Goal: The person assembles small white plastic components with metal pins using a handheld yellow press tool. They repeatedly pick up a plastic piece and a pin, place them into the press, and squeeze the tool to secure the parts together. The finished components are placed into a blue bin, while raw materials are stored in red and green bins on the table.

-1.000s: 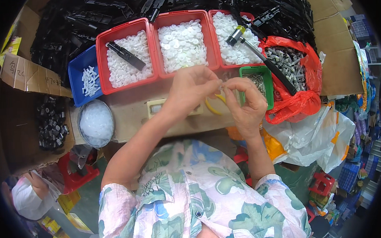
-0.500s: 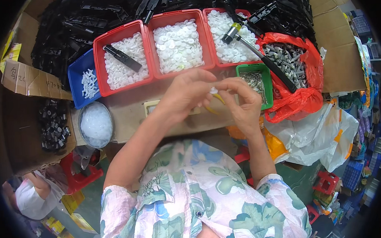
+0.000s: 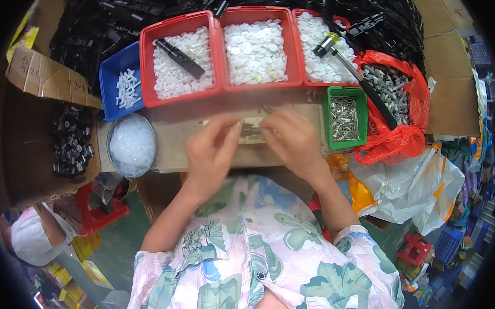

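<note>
Over the middle of the board, my left hand point(image 3: 214, 147) and my right hand point(image 3: 292, 139) face each other across a cream-coloured block point(image 3: 251, 139). Thumb and fingers of both are closed in a pinch at the block's upper face. A small white piece point(image 3: 256, 122) shows at my right fingertips; whether they grip it is unclear. What the left fingertips pinch, if anything, is too small to make out. Behind the block, a short dark tip point(image 3: 267, 108) sticks out beside my right fingers.
Red bins point(image 3: 219, 56) of white discs line the back, a black part and a hammer point(image 3: 360, 72) lying on them. A blue bin point(image 3: 105, 86) of white pegs and a bowl point(image 3: 153, 153) stand left. Right are a green bin point(image 3: 362, 116) of metal pins and a red bag point(image 3: 390, 142).
Both hands have parted slightly and come down to the cream block; before, they met above the board around a small white piece. The yellow curved thing beneath them no longer shows.
</note>
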`<action>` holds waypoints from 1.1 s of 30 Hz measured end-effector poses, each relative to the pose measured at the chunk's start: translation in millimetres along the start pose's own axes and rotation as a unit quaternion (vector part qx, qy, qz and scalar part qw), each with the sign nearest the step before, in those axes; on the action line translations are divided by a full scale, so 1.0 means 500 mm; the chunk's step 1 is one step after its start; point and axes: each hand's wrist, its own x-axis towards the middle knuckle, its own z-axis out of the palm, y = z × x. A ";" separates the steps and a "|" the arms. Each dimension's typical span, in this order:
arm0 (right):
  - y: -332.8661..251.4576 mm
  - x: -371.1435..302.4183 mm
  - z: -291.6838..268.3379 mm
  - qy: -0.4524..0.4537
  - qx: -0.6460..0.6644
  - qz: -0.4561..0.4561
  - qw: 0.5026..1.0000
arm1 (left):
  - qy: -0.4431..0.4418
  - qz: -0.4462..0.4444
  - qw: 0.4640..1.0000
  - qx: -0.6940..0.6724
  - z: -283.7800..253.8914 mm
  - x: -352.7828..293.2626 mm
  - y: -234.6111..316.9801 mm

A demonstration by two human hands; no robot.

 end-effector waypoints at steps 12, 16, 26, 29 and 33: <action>-0.017 0.026 0.041 -0.131 -0.066 -0.022 0.989 | -0.051 0.302 0.882 0.358 -0.032 -0.057 -0.072; -0.019 0.036 0.035 -0.169 -0.084 -0.027 0.982 | -0.059 0.303 0.873 0.378 -0.027 -0.050 -0.079; -0.010 0.066 0.021 -0.260 -0.078 -0.027 0.962 | -0.065 0.295 0.869 0.391 -0.023 -0.051 -0.072; -0.004 0.062 0.012 -0.237 -0.049 -0.018 0.970 | -0.072 0.291 0.872 0.388 -0.021 -0.044 -0.069; 0.014 0.048 -0.040 -0.137 0.017 0.010 0.990 | -0.060 0.285 0.878 0.379 -0.022 -0.049 -0.067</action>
